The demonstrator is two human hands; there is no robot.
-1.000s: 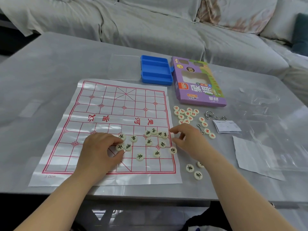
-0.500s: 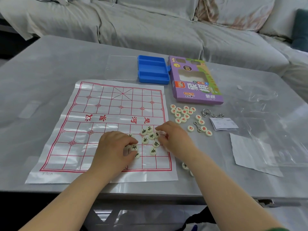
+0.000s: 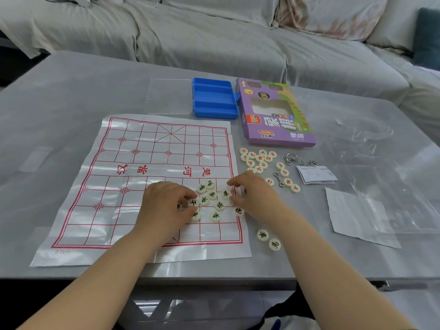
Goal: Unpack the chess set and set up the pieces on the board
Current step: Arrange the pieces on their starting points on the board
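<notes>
The chess board (image 3: 133, 167), a plastic sheet with a red grid, lies flat on the table. A tight cluster of white discs with black characters (image 3: 212, 195) sits on its near right part. My left hand (image 3: 164, 208) is on the board left of the cluster, thumb and forefinger curled round one black-lettered piece (image 3: 193, 203). My right hand (image 3: 256, 196) is at the board's right edge, its curled forefinger and thumb closing on another black-lettered piece (image 3: 225, 194). Red-lettered pieces (image 3: 257, 160) lie in a heap off the board. Two black-lettered pieces (image 3: 262, 235) lie under my right forearm.
Behind the board are the open blue piece case (image 3: 214, 98), its clear lid (image 3: 170, 96) and the purple box (image 3: 276, 115). Metal ring puzzles (image 3: 291, 159), a leaflet (image 3: 315, 173) and a clear plastic bag (image 3: 364, 217) lie right. A sofa (image 3: 214, 36) runs along the table's far side.
Both hands have drawn closer together over the near right of the board. The black-lettered pieces between them are bunched tighter than a second ago.
</notes>
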